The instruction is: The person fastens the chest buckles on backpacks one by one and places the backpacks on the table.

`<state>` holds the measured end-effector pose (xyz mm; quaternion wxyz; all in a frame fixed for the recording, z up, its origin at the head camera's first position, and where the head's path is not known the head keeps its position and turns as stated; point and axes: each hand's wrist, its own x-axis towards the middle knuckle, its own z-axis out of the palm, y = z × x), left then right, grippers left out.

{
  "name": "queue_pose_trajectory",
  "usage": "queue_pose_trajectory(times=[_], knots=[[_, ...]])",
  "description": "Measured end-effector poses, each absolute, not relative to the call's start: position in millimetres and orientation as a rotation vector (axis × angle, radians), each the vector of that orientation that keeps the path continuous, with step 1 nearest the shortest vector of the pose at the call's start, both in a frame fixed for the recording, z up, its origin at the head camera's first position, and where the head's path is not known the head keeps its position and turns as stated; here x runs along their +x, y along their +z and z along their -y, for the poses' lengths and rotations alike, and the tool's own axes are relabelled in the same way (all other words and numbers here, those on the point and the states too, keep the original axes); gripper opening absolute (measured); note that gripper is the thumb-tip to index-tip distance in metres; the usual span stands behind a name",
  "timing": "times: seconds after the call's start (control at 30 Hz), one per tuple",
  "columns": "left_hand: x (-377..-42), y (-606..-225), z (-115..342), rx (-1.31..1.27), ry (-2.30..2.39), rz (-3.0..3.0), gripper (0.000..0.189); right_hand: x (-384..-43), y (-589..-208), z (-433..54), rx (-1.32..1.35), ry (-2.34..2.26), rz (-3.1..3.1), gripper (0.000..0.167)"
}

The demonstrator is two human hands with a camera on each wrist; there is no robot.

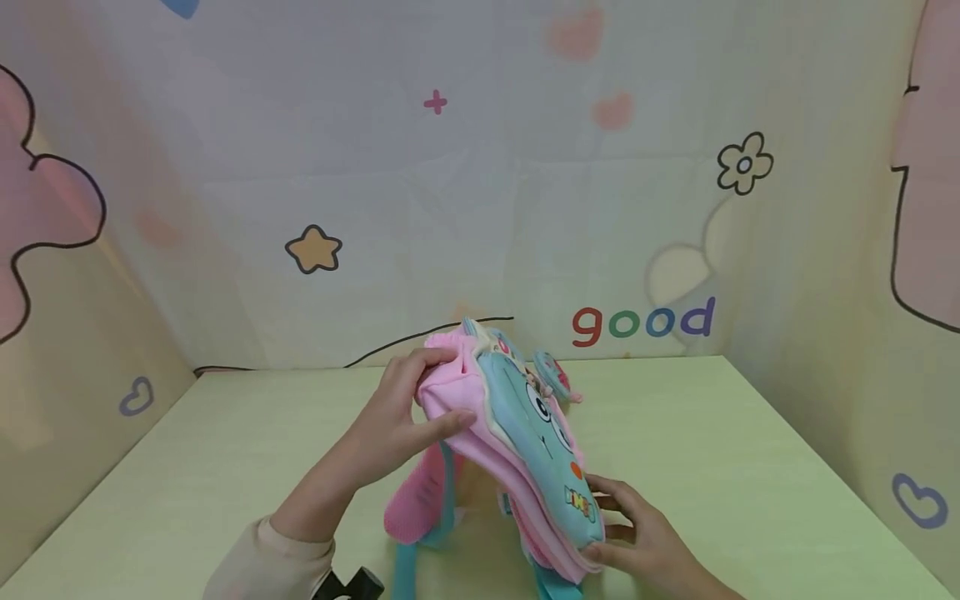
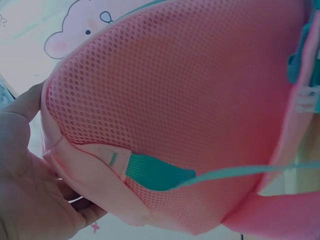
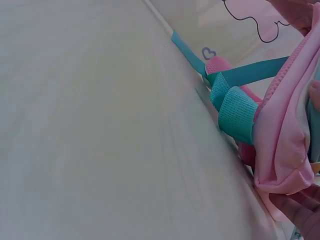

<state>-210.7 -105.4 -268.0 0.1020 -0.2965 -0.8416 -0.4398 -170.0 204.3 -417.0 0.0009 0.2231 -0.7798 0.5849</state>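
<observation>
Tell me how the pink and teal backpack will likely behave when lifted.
The backpack will probably give when gripped, since its pink side creases near the left hand. Its front panel likely holds its shape, looking smooth and rounded while the bag is tilted. The teal straps will likely swing or trail, as they hang loose beneath it.

Booth-like space: cartoon backdrop (image 1: pixel 465 192), table (image 1: pixel 697 467)

bag (image 1: pixel 517 408) lettering (image 1: pixel 580 503) too sm. to read — teal strap (image 1: pixel 405 573) cut off @ btm edge, head view
</observation>
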Motion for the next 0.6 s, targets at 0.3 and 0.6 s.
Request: queue_pose_trajectory(times=[0.3, 0.6], knots=[[-202, -245, 102, -0.87, -1.143, 2.492, 0.056, -169, -418, -188, 0.638, 2.09, 2.467, 0.071], [-197, -231, 94, -0.905, -1.096, 2.461, 0.055, -166, -424, -168, 0.661, 2.21, 2.395, 0.072]])
